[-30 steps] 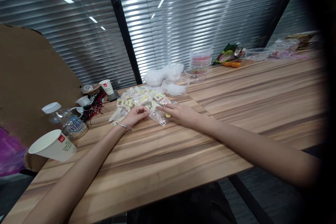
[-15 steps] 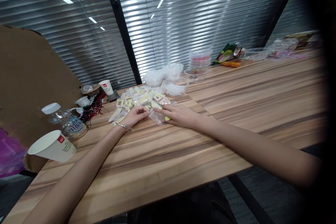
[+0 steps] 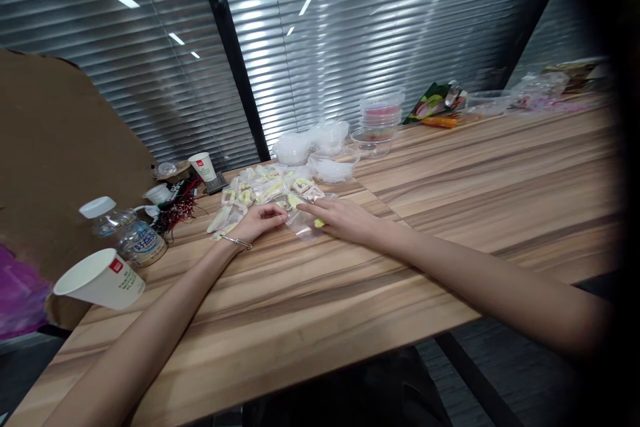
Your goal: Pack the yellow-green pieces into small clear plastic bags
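Note:
A clear plastic bag [image 3: 304, 228] lies on the wooden table between my two hands. My left hand [image 3: 263, 219], with a bracelet at the wrist, pinches the bag's left edge between thumb and fingers. From the right, my right hand [image 3: 345, 219] reaches over the bag with fingers stretched out, and a small yellow piece [image 3: 319, 223] shows under them. Another yellow piece [image 3: 295, 201] is by its fingertips. Just behind my hands is a heap of small clear packets [image 3: 255, 185] with yellow and pinkish pieces inside.
Clear bowls [image 3: 334, 165] and stacked tubs [image 3: 381, 113] stand behind the packets. On the left are a paper cup [image 3: 107, 280], a bottle [image 3: 135, 237], a smaller cup [image 3: 203, 167] and dark red strands [image 3: 177, 213]. An orange item [image 3: 439, 122] lies at the back right.
My right hand has shifted slightly to the right, away from my left hand. More of the clear bag shows between them. My left hand has barely moved.

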The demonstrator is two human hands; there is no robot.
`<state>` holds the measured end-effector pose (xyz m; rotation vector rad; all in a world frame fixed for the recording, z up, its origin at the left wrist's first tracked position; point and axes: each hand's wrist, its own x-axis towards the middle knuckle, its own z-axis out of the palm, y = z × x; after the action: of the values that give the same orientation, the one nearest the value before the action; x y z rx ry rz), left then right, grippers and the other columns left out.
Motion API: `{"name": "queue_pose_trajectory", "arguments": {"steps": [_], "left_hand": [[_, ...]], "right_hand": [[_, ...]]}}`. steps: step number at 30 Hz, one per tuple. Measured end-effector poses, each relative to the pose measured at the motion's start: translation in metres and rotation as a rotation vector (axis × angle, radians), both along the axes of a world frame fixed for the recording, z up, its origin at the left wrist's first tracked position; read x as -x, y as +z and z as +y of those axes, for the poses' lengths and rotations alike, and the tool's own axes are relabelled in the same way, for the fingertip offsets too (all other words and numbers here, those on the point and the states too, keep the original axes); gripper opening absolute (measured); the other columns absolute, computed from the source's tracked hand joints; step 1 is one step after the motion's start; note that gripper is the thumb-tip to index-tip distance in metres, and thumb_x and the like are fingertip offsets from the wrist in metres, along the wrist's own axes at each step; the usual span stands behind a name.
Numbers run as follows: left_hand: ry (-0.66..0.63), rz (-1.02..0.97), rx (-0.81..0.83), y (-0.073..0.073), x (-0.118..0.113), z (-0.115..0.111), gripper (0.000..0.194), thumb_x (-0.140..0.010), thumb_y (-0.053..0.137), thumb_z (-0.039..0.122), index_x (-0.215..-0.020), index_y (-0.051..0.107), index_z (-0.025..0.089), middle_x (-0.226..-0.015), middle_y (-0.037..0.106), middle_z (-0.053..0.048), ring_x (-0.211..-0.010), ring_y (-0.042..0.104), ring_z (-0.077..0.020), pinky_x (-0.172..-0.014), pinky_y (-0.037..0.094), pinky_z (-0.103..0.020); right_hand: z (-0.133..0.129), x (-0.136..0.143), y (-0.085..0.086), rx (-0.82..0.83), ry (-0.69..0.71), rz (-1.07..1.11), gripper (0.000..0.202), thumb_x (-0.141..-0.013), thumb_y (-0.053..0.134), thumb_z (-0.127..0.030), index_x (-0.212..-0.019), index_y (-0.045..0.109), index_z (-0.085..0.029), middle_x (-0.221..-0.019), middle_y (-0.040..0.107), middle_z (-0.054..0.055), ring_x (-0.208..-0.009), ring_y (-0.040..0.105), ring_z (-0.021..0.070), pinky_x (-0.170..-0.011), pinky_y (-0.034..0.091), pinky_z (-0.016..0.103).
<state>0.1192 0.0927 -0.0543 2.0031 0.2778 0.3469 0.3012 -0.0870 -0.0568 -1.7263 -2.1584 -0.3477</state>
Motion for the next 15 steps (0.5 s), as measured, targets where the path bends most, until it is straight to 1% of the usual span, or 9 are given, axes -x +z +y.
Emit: {"name": "queue_pose_trajectory", "arguments": {"steps": [3, 8, 12, 15], "left_hand": [[-0.015, 0.007, -0.019, 0.0005, 0.0001, 0.0, 0.031, -0.075, 0.067, 0.04, -0.088, 0.067, 0.012, -0.087, 0.063, -0.005, -0.08, 0.055, -0.015, -0.073, 0.042, -0.025], [-0.034, 0.012, -0.055, 0.0012, 0.0001, 0.0, 0.031, -0.075, 0.066, 0.041, -0.087, 0.067, 0.013, -0.089, 0.064, -0.006, -0.083, 0.056, -0.0161, -0.077, 0.042, -0.026], [-0.046, 0.035, -0.077, 0.0011, -0.0001, 0.0009, 0.033, -0.075, 0.066, 0.043, -0.089, 0.067, 0.013, -0.091, 0.064, -0.006, -0.084, 0.056, -0.0166, -0.078, 0.042, -0.027], [-0.046, 0.047, -0.085, 0.0011, -0.0003, 0.001, 0.035, -0.075, 0.065, 0.044, -0.09, 0.066, 0.012, -0.092, 0.064, -0.007, -0.085, 0.056, -0.0171, -0.078, 0.043, -0.027]], "right_hand": [[-0.0007, 0.0004, 0.0006, 0.006, -0.005, -0.027, 0.056, -0.083, 0.058, -0.021, -0.136, 0.039, -0.022, -0.116, 0.059, 0.012, -0.098, 0.058, 0.023, -0.076, 0.044, 0.029], [0.0013, -0.0016, -0.0028, -0.001, -0.014, -0.064, 0.064, -0.083, 0.056, -0.019, -0.142, 0.029, -0.024, -0.112, 0.06, 0.011, -0.093, 0.059, 0.0227, -0.07, 0.043, 0.027], [0.0038, -0.0024, -0.0045, 0.011, 0.004, -0.069, 0.061, -0.082, 0.057, -0.017, -0.139, 0.035, -0.025, -0.105, 0.061, 0.009, -0.091, 0.058, 0.0217, -0.072, 0.042, 0.028], [0.0034, -0.002, -0.0043, 0.017, 0.016, -0.072, 0.06, -0.081, 0.058, -0.017, -0.137, 0.037, -0.024, -0.102, 0.061, 0.009, -0.089, 0.057, 0.0215, -0.07, 0.041, 0.027]]}}
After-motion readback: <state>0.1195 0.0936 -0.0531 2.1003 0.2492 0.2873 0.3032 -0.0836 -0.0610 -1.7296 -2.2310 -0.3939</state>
